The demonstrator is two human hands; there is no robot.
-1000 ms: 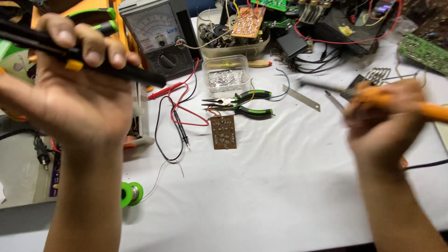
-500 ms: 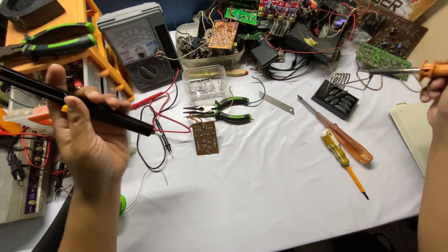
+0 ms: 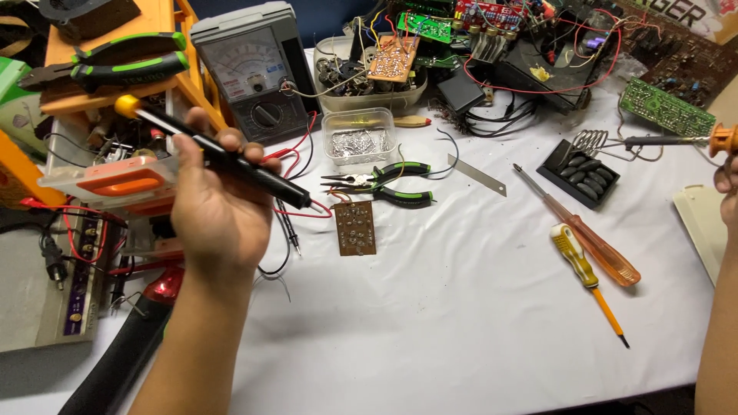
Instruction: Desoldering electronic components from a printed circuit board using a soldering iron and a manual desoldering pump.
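My left hand (image 3: 215,211) grips a long black pen-shaped tool with a yellow cap (image 3: 219,157), held slanted with its tip pointing down to the right. The tip hovers just left of a small brown circuit board (image 3: 356,228) lying on the white table (image 3: 461,323). My right hand (image 3: 726,184) is at the far right edge, holding a soldering iron with an orange handle (image 3: 676,141). The iron's metal end rests in the coil of a black stand (image 3: 578,177).
Green-handled pliers (image 3: 388,184) lie beside a clear plastic box (image 3: 357,137). An analog multimeter (image 3: 250,73) with red and black leads stands at the back. Two screwdrivers (image 3: 588,250) lie right of centre. Circuit boards and wires crowd the back; an orange rack (image 3: 115,92) is left.
My left hand has drawn the black tool lower and nearer the small board. My right hand has carried the soldering iron out to the right and set its end into the stand.
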